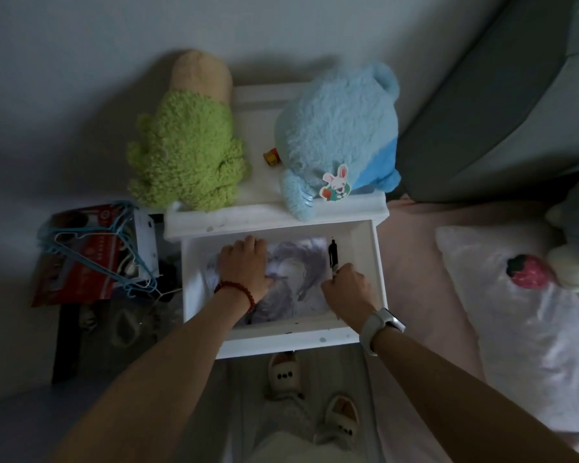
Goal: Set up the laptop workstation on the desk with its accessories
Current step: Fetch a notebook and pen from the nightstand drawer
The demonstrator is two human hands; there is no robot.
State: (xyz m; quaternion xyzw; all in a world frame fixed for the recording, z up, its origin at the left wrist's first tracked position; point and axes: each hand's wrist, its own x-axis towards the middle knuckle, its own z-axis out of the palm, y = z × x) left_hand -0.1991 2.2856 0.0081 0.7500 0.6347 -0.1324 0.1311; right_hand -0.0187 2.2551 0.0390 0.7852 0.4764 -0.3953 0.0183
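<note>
- The right hand (343, 289) has its fingers curled round the lower end of a black pen (333, 259), pinching it near the right side of the open drawer (368, 262).
- The left hand (244, 265) lies palm-down with fingers bent over a grey-and-white printed sheet (301, 262) that covers the drawer floor (possibly a mouse pad, though the dim light will not settle it); whether the fingertips actually hook its far edge cannot be told.
- The pen's long axis runs near enough straight away from the person, its free end pointing toward the back of the drawer and its held end toward the drawer front; it looks raised a little at the far end rather than lying flat.
- The step in hand appears to be gathering accessories from the drawer, well before anything reaches a table; no laptop is in view.
- The next move likely calls for lifting the pen clear of the drawer wall and freeing the sheet under the left palm without creasing it.
- Outward: the drawer belongs to a white nightstand (274, 215) carrying a green plush toy (188, 152) and a blue plush toy (341, 128), with a bed (415, 245) to the right and a pile of hangers (114, 248) to the left.
</note>
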